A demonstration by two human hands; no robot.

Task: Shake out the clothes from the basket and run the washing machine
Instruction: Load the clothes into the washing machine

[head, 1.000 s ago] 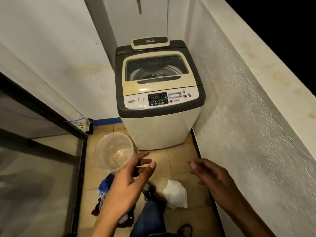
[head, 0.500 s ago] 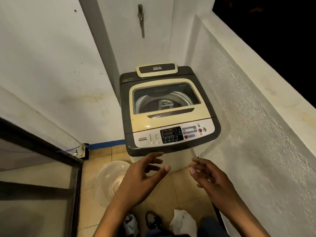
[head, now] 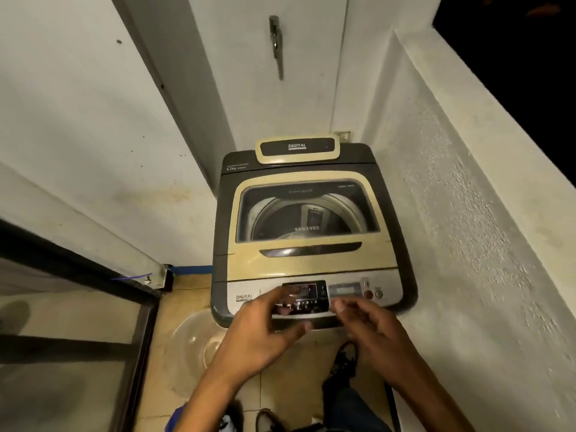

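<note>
Cream-lidded washing machine [head: 307,244], lid down: we bring our left hand [head: 261,333] and right hand [head: 371,333], both loosely open and empty, to its front control panel [head: 311,296], likely to start it.

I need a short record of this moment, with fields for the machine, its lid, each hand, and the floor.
machine: top-load washing machine in a corner, between walls
lid: closed lid with a window
left hand: left hand open, in front of the control panel, holds nothing
right hand: right hand open, beside it, holds nothing
floor: clear plastic basin left of the machine
</note>
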